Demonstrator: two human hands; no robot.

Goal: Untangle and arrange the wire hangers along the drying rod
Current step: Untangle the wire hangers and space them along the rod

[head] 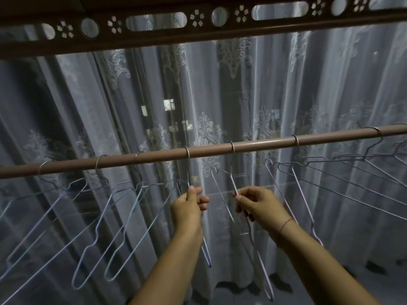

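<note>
**Both hands pinching two middle hangers on the rod**

The drying rod (209, 149) crosses the frame, sloping up to the right, with seven wire hangers hooked over it. Left hand (187, 208) is raised just under the rod; its fingers (198, 190) pinch the thin wire of the left middle hanger (187, 151), a little below the hook. Right hand (259, 205) is beside it, apart from the left; its fingers (239, 198) are closed narrow on the wire of the right middle hanger (232, 148). Both of these hangers hang turned edge-on toward the camera, with their long loops dropping past the forearms. The left three hangers (98, 161) are spaced along the rod, bodies swung down-left. The right two hangers (296, 140) are hooked further apart, and their wires overlap below the rod. A thread bracelet (286, 224) sits on the right wrist. A sheer lace curtain (286, 84) hangs behind everything, and a carved dark wooden board (154, 38) runs across the top.
</note>
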